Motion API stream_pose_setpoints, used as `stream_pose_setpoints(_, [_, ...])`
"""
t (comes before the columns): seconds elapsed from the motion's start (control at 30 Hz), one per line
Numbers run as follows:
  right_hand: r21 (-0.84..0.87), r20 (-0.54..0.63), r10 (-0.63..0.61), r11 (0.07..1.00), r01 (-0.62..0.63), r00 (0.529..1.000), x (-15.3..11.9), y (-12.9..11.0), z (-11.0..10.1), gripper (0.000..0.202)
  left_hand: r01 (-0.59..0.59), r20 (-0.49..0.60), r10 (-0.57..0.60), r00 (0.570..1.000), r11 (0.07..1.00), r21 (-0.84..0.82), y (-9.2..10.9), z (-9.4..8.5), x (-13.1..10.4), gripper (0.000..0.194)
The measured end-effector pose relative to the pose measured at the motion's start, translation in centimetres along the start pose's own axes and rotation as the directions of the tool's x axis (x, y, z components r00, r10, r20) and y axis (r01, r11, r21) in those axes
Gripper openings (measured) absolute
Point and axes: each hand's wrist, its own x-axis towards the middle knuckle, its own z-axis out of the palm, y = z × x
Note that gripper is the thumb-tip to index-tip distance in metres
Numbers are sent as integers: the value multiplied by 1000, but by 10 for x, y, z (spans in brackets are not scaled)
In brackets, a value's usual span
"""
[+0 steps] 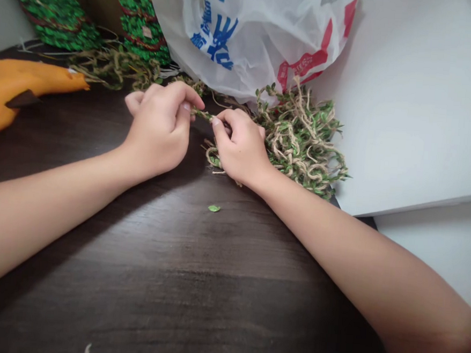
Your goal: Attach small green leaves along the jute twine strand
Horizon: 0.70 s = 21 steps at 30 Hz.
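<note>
Between my two hands runs a short stretch of leafy twine (203,114), brown with green leaves. My left hand (160,123) pinches one end of this stretch, its fingers curled. Thumb and forefinger of my right hand (241,144) are closed on the other end. A tangled pile of the same twine (302,141) lies against the right hand, partly hidden behind it. More leafy twine (114,66) is heaped behind my left hand. One loose green leaf (214,208) rests on the dark wooden table (195,292) below the hands.
A white plastic bag (253,43) with blue and red print stands behind the twine. Two green tinsel trees (139,19) are at the back left. An orange object (27,89) with a dark fin-like part lies at the left. A white panel (417,114) borders the right side.
</note>
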Motion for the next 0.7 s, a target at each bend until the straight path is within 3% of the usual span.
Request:
stream_pose_setpoints(0.2, [27,19,-54,998,53,998,-1,-3,-4,34,-92,116,91,989,996,1,5,0,-2,28])
stream_pose_setpoints(0.43, [51,0,-53,997,52,999,-1,-3,-4,34,-29,34,28,999,999,45,-1,1,0,30])
stream_pose_setpoints(0.7, [97,-88,-57,993,65,994,2,1,-2,36,-105,160,85,983,987,123,1,3,3,28])
